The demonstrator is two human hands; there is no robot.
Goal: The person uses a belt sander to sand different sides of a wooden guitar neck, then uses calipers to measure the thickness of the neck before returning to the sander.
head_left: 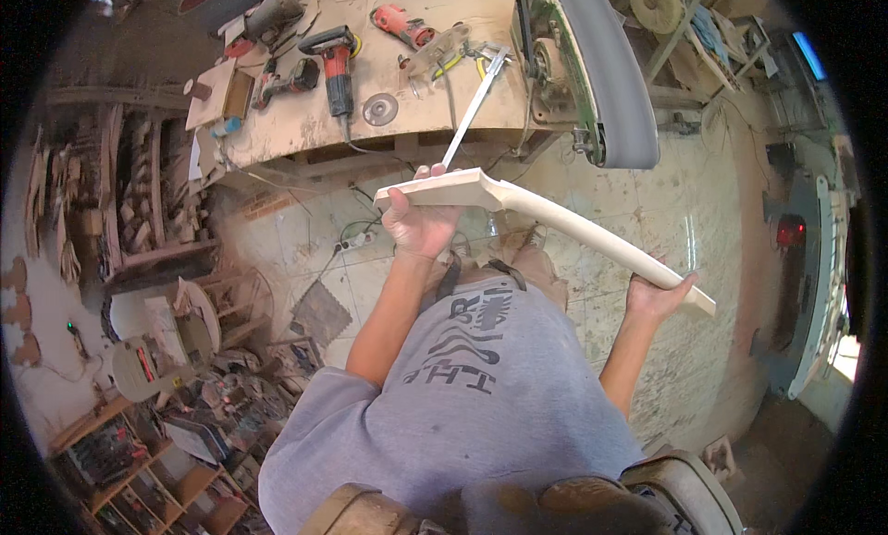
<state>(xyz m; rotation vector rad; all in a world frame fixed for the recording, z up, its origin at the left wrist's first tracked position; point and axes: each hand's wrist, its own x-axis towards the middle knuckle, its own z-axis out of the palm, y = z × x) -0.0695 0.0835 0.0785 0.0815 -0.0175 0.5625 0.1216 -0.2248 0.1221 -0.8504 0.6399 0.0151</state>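
A pale, bare-wood guitar neck [592, 232] stretches across in front of me, held in both hands above the floor. My left hand [421, 222] grips its wide headstock [442, 191], thumb on the near side and fingertips showing over the far edge. At the other end, my right hand [659, 295] is wrapped around the shaft close to the squared heel [700, 301]. Most of the right fingers are hidden by the wood. A long silver caliper [476, 107] lies on the bench, its beam passing over the front edge toward my left fingertips; whether they touch is unclear.
On the wooden workbench [287, 133] lie a red-black angle grinder [339, 77], a cordless drill [282, 82], another red tool [400, 22] and a round disc [379, 109]. A belt sander [615, 73] stands to its right. Cables and a power strip [356, 242] lie on the tiled floor.
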